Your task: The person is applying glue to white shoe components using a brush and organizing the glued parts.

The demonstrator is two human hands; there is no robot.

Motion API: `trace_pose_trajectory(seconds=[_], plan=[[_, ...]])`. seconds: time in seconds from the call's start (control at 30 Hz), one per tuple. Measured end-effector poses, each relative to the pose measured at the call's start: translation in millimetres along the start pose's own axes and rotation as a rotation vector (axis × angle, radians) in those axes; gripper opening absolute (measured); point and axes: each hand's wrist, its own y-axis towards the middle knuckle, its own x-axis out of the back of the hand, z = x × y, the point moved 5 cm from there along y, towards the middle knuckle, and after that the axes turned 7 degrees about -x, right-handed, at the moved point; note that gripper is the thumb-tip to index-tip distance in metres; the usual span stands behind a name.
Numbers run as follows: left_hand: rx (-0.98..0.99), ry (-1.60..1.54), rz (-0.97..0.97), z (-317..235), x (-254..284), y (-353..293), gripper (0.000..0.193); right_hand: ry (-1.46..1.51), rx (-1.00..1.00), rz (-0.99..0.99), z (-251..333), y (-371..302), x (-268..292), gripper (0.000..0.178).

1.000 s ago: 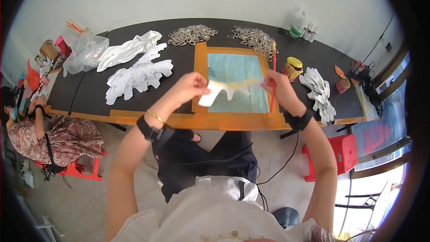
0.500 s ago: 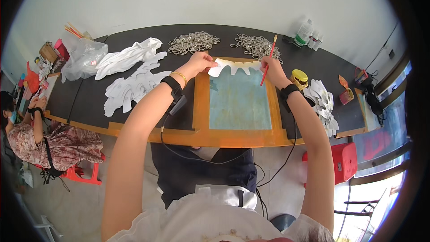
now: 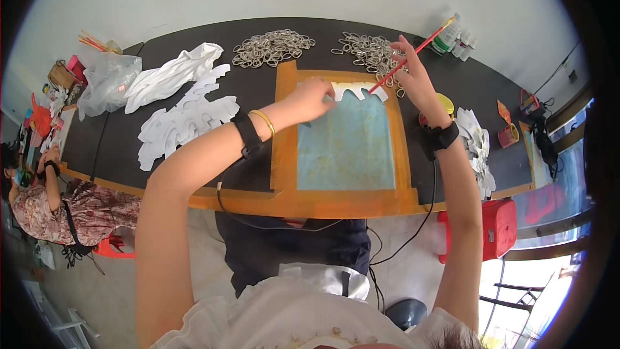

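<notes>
A white scalloped piece that looks like cloth or paper lies along the far edge of a blue-green mat. My left hand is at its left end with the fingers curled together, the fingertips on the piece and partly hidden. In my right hand, above the mat's far right corner, a slim red brush is held between fingers that are partly stretched out. Its bristle end points up and away to the right; the handle's end points down at the white piece.
Piles of metal rings lie at the back. White scalloped pieces are heaped at left and right. A yellow-lidded jar stands by my right wrist, bottles behind. Another person sits far left. Orange tape frames the mat.
The white piece, previously held up between both hands, now lies against the mat. My right hand has moved right and tilted the brush; my left hand has come over the mat.
</notes>
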Motion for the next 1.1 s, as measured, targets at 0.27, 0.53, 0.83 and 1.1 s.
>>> trace_pose_trajectory(seconds=[0.27, 0.53, 0.83, 1.1], plan=[[0.081, 0.302, 0.217, -31, -9, -25, 0.054, 0.546, -0.054, 0.214, 51, 16, -51, 0.049], [0.135, 0.090, 0.209, -16, 17, -34, 0.048, 0.255, -0.023, 0.233, 22, 29, -75, 0.034], [0.063, -0.047, 0.409, 4, 35, -17, 0.034, -0.024, 0.106, 0.217, -3, 22, -88, 0.016], [0.060, -0.041, 0.516, 6, 40, -8, 0.035, 0.012, 0.089, 0.153, 1, 23, -83, 0.014]])
